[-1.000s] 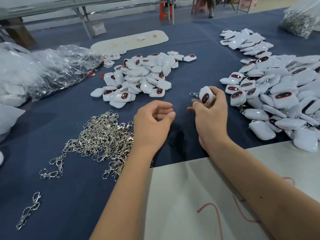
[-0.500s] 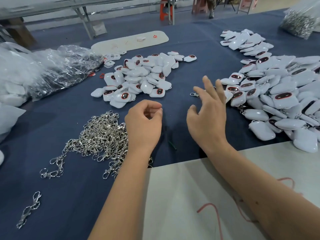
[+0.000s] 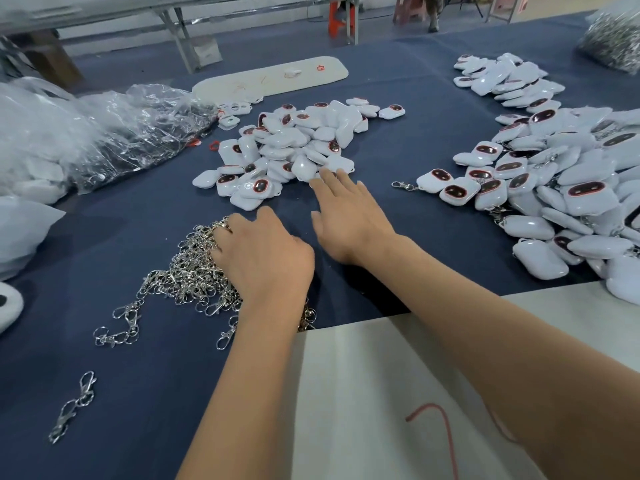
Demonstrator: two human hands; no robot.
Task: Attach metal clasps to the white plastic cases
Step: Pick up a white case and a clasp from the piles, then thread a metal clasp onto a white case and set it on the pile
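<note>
Two heaps of white plastic cases lie on the blue-covered tabletop (image 3: 398,133): a middle heap (image 3: 294,147) straight ahead and a larger right heap (image 3: 561,181) that carries clasps. At the near left edge of that right heap one finished case (image 3: 434,180) lies flat with its dark oval window facing up, its long axis running left to right, and its clasp (image 3: 403,185) pointing left onto the cloth. Cases in the middle heap lie every way, some with the window up, some with it down.

A loose pile of metal clasps (image 3: 183,268) spreads at the near left, with a few strays trailing toward the tabletop's near edge. The left hand (image 3: 263,258) rests palm down on the pile's right side, fingers (image 3: 221,233) curled into the clasps; whether they grip one I cannot tell. The right hand (image 3: 346,216) reaches forward, fingers (image 3: 332,178) spread wide and holding nothing, their tips touching the middle heap's near edge.

Clear plastic bags (image 3: 104,133) at the far left hold contents too blurred to name. Another bag (image 3: 613,39) at the far right corner holds a mass of small metal pieces.
</note>
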